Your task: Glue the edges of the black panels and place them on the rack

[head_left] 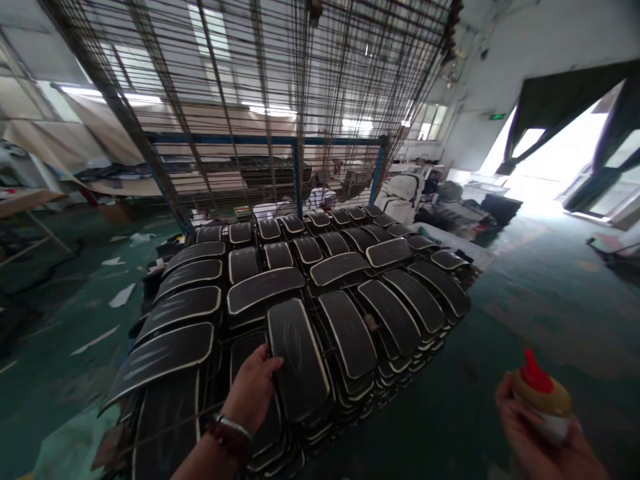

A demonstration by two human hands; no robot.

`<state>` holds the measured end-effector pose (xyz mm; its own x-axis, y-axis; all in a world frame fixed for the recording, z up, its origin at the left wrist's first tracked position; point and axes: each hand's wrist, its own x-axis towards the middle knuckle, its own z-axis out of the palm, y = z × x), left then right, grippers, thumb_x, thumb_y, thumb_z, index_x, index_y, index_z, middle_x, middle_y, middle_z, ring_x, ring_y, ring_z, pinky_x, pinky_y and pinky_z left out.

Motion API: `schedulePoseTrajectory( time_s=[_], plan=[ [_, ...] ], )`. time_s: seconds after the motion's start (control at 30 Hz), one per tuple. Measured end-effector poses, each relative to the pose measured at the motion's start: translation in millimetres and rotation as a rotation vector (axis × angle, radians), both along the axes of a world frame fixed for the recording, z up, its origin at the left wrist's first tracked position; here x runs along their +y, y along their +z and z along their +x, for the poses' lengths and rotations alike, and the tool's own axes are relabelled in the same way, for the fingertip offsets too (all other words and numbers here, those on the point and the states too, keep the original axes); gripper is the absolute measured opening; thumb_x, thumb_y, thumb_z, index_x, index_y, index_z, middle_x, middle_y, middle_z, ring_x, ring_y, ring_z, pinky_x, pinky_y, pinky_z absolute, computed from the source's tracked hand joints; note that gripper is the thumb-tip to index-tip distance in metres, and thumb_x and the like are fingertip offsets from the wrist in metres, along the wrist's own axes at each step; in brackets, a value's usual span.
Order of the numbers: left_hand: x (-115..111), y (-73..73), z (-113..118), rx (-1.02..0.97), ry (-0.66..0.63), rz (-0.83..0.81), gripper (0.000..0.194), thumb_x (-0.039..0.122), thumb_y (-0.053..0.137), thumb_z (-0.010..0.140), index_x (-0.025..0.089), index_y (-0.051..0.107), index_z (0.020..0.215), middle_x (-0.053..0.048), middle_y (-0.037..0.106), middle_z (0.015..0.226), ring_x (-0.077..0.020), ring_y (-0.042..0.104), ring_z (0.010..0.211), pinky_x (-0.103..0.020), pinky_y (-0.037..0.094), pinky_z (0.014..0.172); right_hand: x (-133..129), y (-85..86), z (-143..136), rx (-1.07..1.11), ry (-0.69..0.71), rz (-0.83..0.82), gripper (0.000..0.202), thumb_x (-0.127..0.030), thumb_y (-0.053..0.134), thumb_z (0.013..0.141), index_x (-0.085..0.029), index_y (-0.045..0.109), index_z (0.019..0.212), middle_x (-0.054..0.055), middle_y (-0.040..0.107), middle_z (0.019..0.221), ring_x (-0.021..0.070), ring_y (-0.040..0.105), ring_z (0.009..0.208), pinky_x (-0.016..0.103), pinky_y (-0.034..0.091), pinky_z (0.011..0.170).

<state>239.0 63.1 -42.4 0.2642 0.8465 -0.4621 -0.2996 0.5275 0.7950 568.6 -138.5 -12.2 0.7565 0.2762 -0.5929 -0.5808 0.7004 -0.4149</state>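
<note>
My left hand (253,387) grips the near-left edge of a black oval panel with a pale rim (297,357), which lies on top of a large stack of like panels (320,287). A bracelet sits on that wrist. My right hand (537,433) is low at the right, away from the stack, and holds a small bottle with a red pointed nozzle (543,393) upright.
The panels lie in several rows on a low rack. Behind them stands a tall wire rack with a blue frame (295,143). The green floor (525,313) has paper scraps at the left. A table (25,200) is at far left, bundles and a bright doorway (560,160) at right.
</note>
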Motion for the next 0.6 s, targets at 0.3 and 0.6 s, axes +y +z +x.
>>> schedulePoseTrajectory(
  time_s=[0.3, 0.6],
  plan=[
    [20, -14.9, 29, 0.119, -0.011, 0.002, 0.030, 0.009, 0.063, 0.065, 0.019, 0.061, 0.093, -0.008, 0.079, 0.090, -0.0250, 0.073, 0.095, -0.034, 0.060, 0.074, -13, -19.4, 19, 0.047, 0.012, -0.018, 0.031, -0.020, 0.039, 0.099, -0.018, 0.063, 0.118, 0.011, 0.061, 0.105, 0.0213, 0.065, 0.080, 0.018, 0.052, 0.038],
    [0, -4.2, 12, 0.263, 0.023, 0.064, 0.053, 0.026, 0.075, 0.064, 0.016, 0.059, 0.114, -0.017, 0.074, 0.115, -0.0287, 0.071, 0.104, -0.040, 0.055, 0.089, 1, -40.3, 34, 0.024, 0.165, -0.035, 0.034, -0.020, 0.039, 0.097, -0.017, 0.065, 0.120, 0.014, 0.062, 0.111, 0.0255, 0.065, 0.086, 0.028, 0.060, 0.043]
  ],
)
